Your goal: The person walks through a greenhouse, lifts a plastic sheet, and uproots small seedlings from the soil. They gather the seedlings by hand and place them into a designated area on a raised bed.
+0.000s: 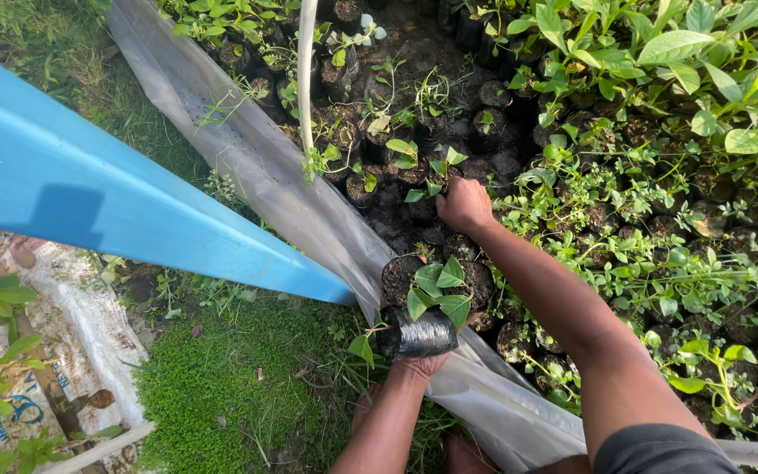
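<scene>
**Head view: seedling bag lifted at the edge of a nursery bed**

Item 1: left hand (420, 362), fingers wrapped from below around a black seedling bag (421, 333); the bag is held tilted at the near edge of the bed, over the clear plastic sheet (247, 158), with a small broad-leaved seedling (439, 290) growing from it.

Item 2: right hand (464, 206), farther in, closed into a fist and pressed down among the packed seedling bags (449, 149); whether it grasps one I cannot tell.

Item 3: blue board (89, 184), slanting across the left, well apart from both hands. Grass (230, 386) lies near left.

Step in hand, as judged: 1 bag is already out of the row while the other hand works in the bed. The next move calls for a level hold on the lifted bag, so soil stays in, and a firm grip low on any bag pulled free.
</scene>
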